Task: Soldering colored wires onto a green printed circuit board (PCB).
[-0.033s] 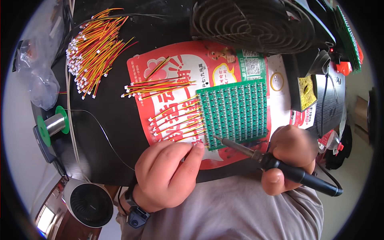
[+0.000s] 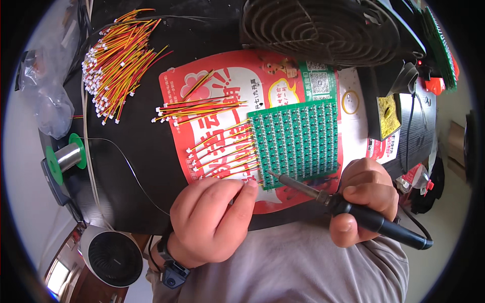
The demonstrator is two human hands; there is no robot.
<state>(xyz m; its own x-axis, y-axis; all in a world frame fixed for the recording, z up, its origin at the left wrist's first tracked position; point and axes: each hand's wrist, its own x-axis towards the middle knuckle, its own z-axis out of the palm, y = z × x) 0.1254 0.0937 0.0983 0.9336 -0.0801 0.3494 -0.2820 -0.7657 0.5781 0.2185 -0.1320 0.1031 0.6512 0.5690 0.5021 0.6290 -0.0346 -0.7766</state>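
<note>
A fan [image 2: 313, 35] fills the far side; a solder spool [image 2: 69, 155] and a heap of wires [image 2: 118, 65] lie left, a yellow sponge [image 2: 388, 118] right. The right hand [image 2: 371, 194] grips a soldering iron [image 2: 369, 219], whose tip overlaps the board's near left part. The left hand [image 2: 209, 217] hides some wire ends, fingertips bunched narrow; whether they pinch a wire, I cannot tell. The circuit board [image 2: 295, 141], green with rows of small parts, lies on a red sheet [image 2: 273, 207], attached wires [image 2: 222, 135] along its left edge.
</note>
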